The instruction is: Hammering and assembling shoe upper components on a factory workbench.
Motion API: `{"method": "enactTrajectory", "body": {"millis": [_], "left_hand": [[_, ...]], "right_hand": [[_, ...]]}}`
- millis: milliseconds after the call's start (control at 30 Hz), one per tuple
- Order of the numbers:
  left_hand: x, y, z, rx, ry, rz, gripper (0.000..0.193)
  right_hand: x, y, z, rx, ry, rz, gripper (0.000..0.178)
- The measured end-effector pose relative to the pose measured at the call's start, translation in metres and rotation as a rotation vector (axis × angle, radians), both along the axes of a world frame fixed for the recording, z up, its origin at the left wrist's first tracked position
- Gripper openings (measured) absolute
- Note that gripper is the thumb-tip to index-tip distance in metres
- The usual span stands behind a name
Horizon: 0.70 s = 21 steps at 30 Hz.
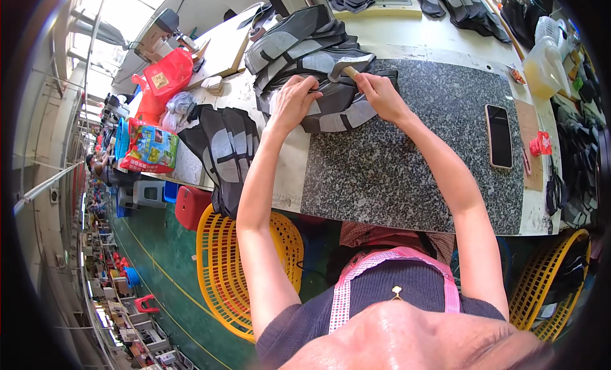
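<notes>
My right hand [380,95] is closed round the wooden handle of a hammer [340,65] with a curved metal head. The hammer lies over a pile of black and grey fabric shoe uppers [334,103], at the far left corner of a speckled stone slab. At the pile's left side my left hand [294,101] has its fingers bent and pinched on the edge of one upper. Behind both hands a taller stack of uppers [299,36] leans back, its pieces overlapping. Another fanned bundle [228,147] hangs over the table edge beside my left forearm.
The speckled slab [414,173] carries a phone [499,136] at its right. Farther right are a small red tub [540,143] and a jug of yellowish liquid [544,68]. Yellow baskets [216,268] stand below the table. Red bags [167,74] and a colourful sack [149,147] sit left.
</notes>
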<state>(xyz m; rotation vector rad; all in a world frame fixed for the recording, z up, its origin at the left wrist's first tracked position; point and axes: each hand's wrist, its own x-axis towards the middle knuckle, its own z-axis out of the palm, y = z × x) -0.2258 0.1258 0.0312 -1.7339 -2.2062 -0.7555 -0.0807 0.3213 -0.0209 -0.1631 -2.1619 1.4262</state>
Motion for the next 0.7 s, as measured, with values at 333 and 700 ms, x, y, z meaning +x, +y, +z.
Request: {"method": "enactTrajectory", "body": {"millis": [333, 700], "left_hand": [[-0.006, 0.004, -0.013, -0.113, 0.022, 0.110, 0.025], [0.072, -0.154, 0.094, 1.306, 0.046, 0.421, 0.020]], "right_hand": [[-0.025, -0.010, -0.004, 0.243, -0.068, 0.121, 0.035], [-0.045, 0.022, -0.027, -0.026, -0.161, 0.219, 0.050]]}}
